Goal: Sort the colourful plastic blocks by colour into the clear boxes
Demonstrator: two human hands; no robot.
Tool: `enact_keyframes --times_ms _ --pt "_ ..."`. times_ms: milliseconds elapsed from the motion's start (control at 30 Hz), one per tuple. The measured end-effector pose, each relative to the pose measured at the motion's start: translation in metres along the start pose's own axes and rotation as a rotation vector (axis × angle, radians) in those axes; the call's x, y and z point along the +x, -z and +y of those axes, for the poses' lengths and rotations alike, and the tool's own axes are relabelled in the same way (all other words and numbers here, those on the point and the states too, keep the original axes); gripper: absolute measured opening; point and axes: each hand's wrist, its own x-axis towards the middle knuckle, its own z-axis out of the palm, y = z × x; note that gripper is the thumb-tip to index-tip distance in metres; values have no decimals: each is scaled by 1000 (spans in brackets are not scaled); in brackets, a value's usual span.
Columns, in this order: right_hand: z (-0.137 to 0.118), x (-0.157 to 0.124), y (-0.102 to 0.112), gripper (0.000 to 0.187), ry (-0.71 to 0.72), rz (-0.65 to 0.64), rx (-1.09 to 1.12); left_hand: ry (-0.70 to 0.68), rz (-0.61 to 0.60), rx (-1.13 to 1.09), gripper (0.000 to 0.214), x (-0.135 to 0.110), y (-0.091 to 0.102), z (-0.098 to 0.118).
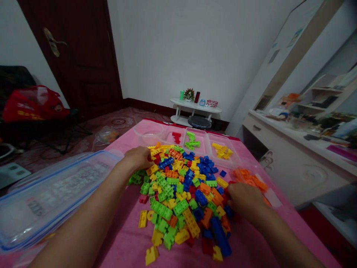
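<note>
A big heap of plastic building bricks (173, 182) in yellow, green, blue, orange and red lies on the pink tabletop. At its far left edge is my left hand (138, 158), fingers curled down among the bricks; a bit of red shows by the fingertips. My right hand (243, 196) is closed at the heap's right side, also with some red near its fingers. What either hand grips is hidden. Behind the heap, a clear tray holds red bricks (176, 137), green bricks (192, 141) and yellow bricks (222, 151) in separate compartments. Orange bricks (249, 178) sit beyond my right hand.
A round clear bowl (148, 131) stands at the far left of the table. Clear lids with blue rims (64, 186) lie along the left side. A white cabinet (295, 149) is on the right, and a low white stand (195, 106) is by the wall.
</note>
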Motion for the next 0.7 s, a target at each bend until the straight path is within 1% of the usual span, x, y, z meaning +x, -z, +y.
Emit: enact_keyframes --times_ms 100,200,267,367,467,533,633,700 --pt "-2 1 1 24 26 -33 -64 16 16 21 34 -1 -2 1" --pt "-2 3 0 25 45 -25 -65 30 99 -37 37 2 -1 -1" --pt "2 3 0 23 47 -31 -45 1 168 -163 38 5 0 -1" --pt "9 -3 8 17 23 -33 -13 -101 203 -428 39 7 3 5" --pt "14 -11 16 17 -1 -39 -14 -171 198 -637 38 6 3 16" --pt "14 -15 16 17 -6 -49 -43 -192 182 -741 37 4 2 24" --pt "9 -18 7 20 12 -49 -90 -216 131 -893 41 0 -2 36" --pt "4 -18 0 22 26 -21 -68 -234 94 -984 44 -2 -4 43"
